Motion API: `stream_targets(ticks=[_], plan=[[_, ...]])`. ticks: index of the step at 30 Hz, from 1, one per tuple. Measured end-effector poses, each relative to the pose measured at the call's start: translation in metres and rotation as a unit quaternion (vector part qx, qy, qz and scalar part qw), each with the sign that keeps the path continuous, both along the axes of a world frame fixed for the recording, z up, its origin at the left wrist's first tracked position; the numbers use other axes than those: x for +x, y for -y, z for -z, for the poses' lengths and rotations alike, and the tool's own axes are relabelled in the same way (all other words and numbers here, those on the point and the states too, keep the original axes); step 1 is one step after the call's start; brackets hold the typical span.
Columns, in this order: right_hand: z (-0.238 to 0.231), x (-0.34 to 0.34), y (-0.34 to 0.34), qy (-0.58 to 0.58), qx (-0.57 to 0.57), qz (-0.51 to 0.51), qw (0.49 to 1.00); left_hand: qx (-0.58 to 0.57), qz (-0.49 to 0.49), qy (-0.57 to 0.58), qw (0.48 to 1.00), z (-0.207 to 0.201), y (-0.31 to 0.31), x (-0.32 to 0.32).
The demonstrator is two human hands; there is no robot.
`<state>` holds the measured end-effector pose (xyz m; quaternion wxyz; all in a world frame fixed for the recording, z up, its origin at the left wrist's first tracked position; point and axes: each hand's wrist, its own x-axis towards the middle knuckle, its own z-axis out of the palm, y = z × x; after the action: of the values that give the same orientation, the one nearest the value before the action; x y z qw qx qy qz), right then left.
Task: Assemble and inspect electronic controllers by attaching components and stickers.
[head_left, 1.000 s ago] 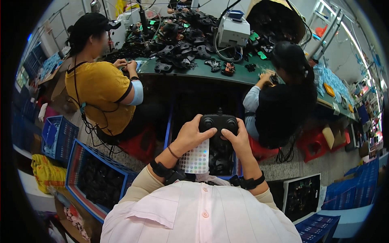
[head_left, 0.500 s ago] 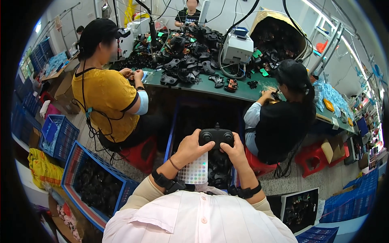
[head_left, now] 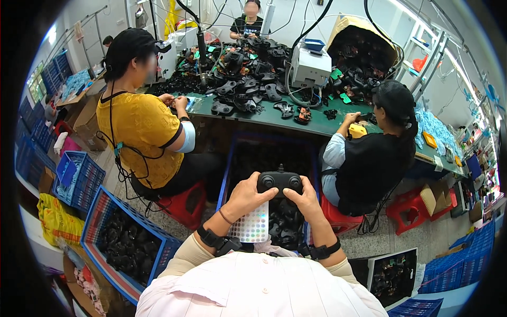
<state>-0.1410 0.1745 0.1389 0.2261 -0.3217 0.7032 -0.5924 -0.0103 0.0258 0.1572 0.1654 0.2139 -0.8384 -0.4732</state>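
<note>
A long green-topped workbench [head_left: 274, 119] runs across the room, heaped with black plastic parts, and a white machine [head_left: 311, 67] stands on it. Two workers sit at it on red plastic stools [head_left: 182, 203]. Blue crates [head_left: 79, 177] stand on the speckled grey floor [head_left: 396, 243]. White walls rise behind, and a metal rack [head_left: 422, 68] stands at the right under bright overhead light.

I'm seeing two people sitting on red stools [head_left: 186, 207] at a green workbench [head_left: 274, 117]; blue crates [head_left: 124, 244] sitting around.
</note>
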Motion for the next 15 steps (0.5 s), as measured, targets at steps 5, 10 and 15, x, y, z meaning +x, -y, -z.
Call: stream_targets(ticks=[5, 10, 15], plan=[[0.006, 0.004, 0.002, 0.064, -0.038, 0.002, 0.997, -0.034, -0.013, 0.019, 0.999, -0.001, -0.002, 0.000], [0.006, 0.005, 0.003, 0.054, -0.043, 0.004, 0.998, -0.033, -0.014, 0.014, 0.999, 0.001, -0.002, 0.001], [0.017, -0.003, 0.005, 0.022, -0.040, -0.003, 0.999, -0.014, -0.005, 0.004, 1.000, 0.004, 0.001, -0.001]])
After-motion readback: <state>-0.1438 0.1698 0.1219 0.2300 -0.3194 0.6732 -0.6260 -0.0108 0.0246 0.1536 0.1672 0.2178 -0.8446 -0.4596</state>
